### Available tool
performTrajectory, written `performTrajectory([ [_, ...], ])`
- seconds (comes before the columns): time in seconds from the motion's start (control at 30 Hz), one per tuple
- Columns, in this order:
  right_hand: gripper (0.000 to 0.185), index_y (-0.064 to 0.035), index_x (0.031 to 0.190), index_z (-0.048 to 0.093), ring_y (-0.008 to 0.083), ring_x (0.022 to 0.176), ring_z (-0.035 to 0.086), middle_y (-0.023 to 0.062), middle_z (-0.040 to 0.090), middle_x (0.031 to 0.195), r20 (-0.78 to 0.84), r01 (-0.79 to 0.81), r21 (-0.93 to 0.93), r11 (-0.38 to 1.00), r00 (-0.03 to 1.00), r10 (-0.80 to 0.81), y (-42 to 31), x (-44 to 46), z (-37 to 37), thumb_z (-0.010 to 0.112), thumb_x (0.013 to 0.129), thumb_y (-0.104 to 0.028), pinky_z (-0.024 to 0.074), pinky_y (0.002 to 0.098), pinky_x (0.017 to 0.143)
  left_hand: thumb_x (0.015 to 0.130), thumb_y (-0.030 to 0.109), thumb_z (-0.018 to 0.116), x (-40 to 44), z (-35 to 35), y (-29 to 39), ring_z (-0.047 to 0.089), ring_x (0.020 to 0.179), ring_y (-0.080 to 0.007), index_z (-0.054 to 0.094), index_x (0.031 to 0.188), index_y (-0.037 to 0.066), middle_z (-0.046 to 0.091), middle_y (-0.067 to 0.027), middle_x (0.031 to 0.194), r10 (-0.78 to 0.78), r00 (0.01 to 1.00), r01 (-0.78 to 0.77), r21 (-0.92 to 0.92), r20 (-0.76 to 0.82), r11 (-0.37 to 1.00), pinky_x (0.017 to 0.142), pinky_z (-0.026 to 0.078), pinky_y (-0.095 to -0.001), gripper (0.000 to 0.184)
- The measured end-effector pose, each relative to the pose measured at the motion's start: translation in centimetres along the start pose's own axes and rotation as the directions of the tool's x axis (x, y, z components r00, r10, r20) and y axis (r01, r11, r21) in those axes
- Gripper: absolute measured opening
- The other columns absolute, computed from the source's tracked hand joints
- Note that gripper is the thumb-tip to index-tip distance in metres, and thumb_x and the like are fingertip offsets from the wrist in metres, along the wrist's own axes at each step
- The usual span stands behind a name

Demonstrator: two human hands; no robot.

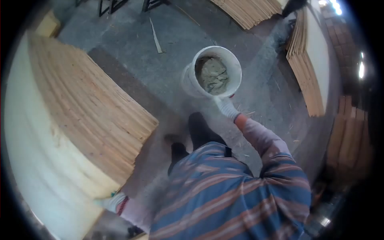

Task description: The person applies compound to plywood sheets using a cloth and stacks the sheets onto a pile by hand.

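Note:
My right hand (pixel 226 108), in a white knit glove, grips the near rim of a white bucket (pixel 237 74). The bucket tilts toward me, and a grey-green, lumpy paste-like material (pixel 215 75) shows inside it. My left hand (pixel 111 202), also gloved, rests at the near corner of a tall stack of thin wood veneer sheets (pixel 96 112). Its fingers stretch out over the pale top sheet (pixel 48 160); the fingertips are faint against it.
More veneer stacks stand at the top (pixel 252 12) and at the right (pixel 308 68). Brown stacked boards (pixel 348 136) lie at the far right. Dark metal legs (pixel 112 6) show at the top left. A veneer strip (pixel 155 36) and small splinters lie on the concrete floor (pixel 124 38).

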State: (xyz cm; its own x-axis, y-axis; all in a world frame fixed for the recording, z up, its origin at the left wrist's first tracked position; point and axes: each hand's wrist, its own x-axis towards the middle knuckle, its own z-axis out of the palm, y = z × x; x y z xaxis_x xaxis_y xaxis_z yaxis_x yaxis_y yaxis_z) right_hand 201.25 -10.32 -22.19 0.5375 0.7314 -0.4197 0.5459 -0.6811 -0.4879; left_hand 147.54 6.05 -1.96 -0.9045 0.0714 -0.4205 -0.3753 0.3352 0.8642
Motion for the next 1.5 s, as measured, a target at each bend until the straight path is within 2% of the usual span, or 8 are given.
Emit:
performTrajectory([
  [0.3, 0.024, -0.0118, 0.106, 0.069, 0.0280, 0.094, 0.067, 0.0106, 0.070, 0.103, 0.568, 0.566, -0.652, 0.504, 0.805, -0.170, 5.9, 16.2, 3.0, 0.055, 0.086, -0.014, 0.0534, 0.0385, 0.080, 0.079, 0.067, 0.061, 6.1, -3.5, -1.0, 0.051, 0.082, -0.0228, 0.051, 0.121, 0.004, 0.056, -0.0116, 0.101, 0.068, 0.982, -0.082, 0.074, 0.178, 0.994, 0.072, 0.041, -0.0404, 0.075],
  [0.7, 0.026, -0.0076, 0.112, 0.065, 0.0250, 0.098, 0.065, 0.0110, 0.067, 0.109, 0.815, 0.643, 0.317, 0.697, 0.192, -0.547, -9.4, 7.8, 16.2, 0.055, 0.089, -0.013, 0.0516, 0.0360, 0.083, 0.071, 0.081, 0.056, 1.1, -0.1, -3.6, 0.051, 0.051, -0.0246, 0.043, 0.120, 0.003, 0.056, -0.0145, 0.097, -0.008, 0.993, -0.008, -0.132, -0.116, 0.991, 0.041, 0.043, -0.0390, 0.093],
  [0.77, 0.027, -0.0069, 0.113, 0.064, 0.0245, 0.099, 0.065, 0.0111, 0.066, 0.110, 0.858, 0.617, 0.328, 0.715, 0.122, -0.499, -10.8, 4.0, 17.6, 0.055, 0.089, -0.013, 0.0513, 0.0356, 0.084, 0.067, 0.083, 0.056, 1.2, -0.5, -3.7, 0.053, 0.116, -0.0385, 0.021, 0.147, 0.004, 0.022, -0.0266, 0.151, 0.030, 0.978, -0.035, -0.024, -0.206, 0.999, 0.084, 0.050, -0.0504, 0.118],
  [0.87, 0.027, -0.0058, 0.115, 0.063, 0.0237, 0.100, 0.064, 0.0112, 0.065, 0.111, 0.899, 0.584, 0.318, 0.747, 0.066, -0.434, -13.2, 0.3, 18.6, 0.055, 0.090, -0.013, 0.0509, 0.0350, 0.085, 0.072, 0.080, 0.051, -1.7, 0.1, -2.2, 0.015, 0.144, -0.0382, 0.009, 0.152, 0.006, 0.005, -0.0245, 0.157, -0.002, 0.995, -0.001, -0.030, -0.099, 1.000, 0.114, 0.022, -0.0428, 0.116],
  [1.17, 0.030, -0.0027, 0.119, 0.060, 0.0215, 0.103, 0.062, 0.0115, 0.063, 0.116, 0.804, 0.561, 0.507, 0.654, -0.034, -0.594, -31.9, -11.7, 17.9, 0.054, 0.092, -0.012, 0.0496, 0.0332, 0.088, 0.087, 0.051, 0.055, -9.2, -11.3, -3.9, 0.011, 0.145, -0.0339, -0.002, 0.150, -0.003, 0.012, -0.0283, 0.154, 0.067, 0.872, -0.078, 0.004, 0.485, 0.997, 0.118, 0.013, -0.0369, 0.100],
  [1.3, 0.031, -0.0013, 0.122, 0.058, 0.0205, 0.104, 0.061, 0.0116, 0.062, 0.118, 0.629, 0.539, 0.649, 0.536, 0.016, -0.777, -42.8, -15.8, 12.4, 0.054, 0.092, -0.012, 0.0490, 0.0324, 0.089, 0.091, 0.044, 0.049, -5.4, -20.9, -12.1, 0.031, 0.139, -0.0322, 0.033, 0.144, 0.002, 0.034, -0.0202, 0.149, 0.184, 0.711, -0.317, 0.076, 0.679, 0.945, 0.115, 0.025, -0.0391, 0.070],
  [1.37, 0.032, -0.0006, 0.123, 0.057, 0.0200, 0.105, 0.061, 0.0117, 0.061, 0.119, 0.514, 0.539, 0.703, 0.463, 0.065, -0.855, -47.2, -17.1, 7.1, 0.054, 0.093, -0.011, 0.0487, 0.0320, 0.089, 0.086, 0.035, 0.052, -2.3, -23.0, -18.0, 0.064, 0.098, -0.0301, 0.065, 0.106, 0.002, 0.068, -0.0168, 0.101, 0.184, 0.856, -0.263, 0.100, 0.483, 0.960, 0.085, 0.047, -0.0440, 0.041],
  [1.5, 0.033, 0.0008, 0.125, 0.056, 0.0190, 0.106, 0.060, 0.0118, 0.060, 0.121, 0.222, 0.530, 0.815, 0.235, 0.089, -0.971, -54.0, -19.5, -6.4, 0.054, 0.094, -0.011, 0.0481, 0.0312, 0.090, 0.082, 0.028, 0.049, 4.2, -30.4, -16.1, 0.062, 0.092, -0.0409, 0.064, 0.092, 0.000, 0.064, -0.0256, 0.098, 0.146, 0.828, -0.361, 0.317, 0.541, 0.877, 0.078, 0.048, -0.0475, 0.033],
])
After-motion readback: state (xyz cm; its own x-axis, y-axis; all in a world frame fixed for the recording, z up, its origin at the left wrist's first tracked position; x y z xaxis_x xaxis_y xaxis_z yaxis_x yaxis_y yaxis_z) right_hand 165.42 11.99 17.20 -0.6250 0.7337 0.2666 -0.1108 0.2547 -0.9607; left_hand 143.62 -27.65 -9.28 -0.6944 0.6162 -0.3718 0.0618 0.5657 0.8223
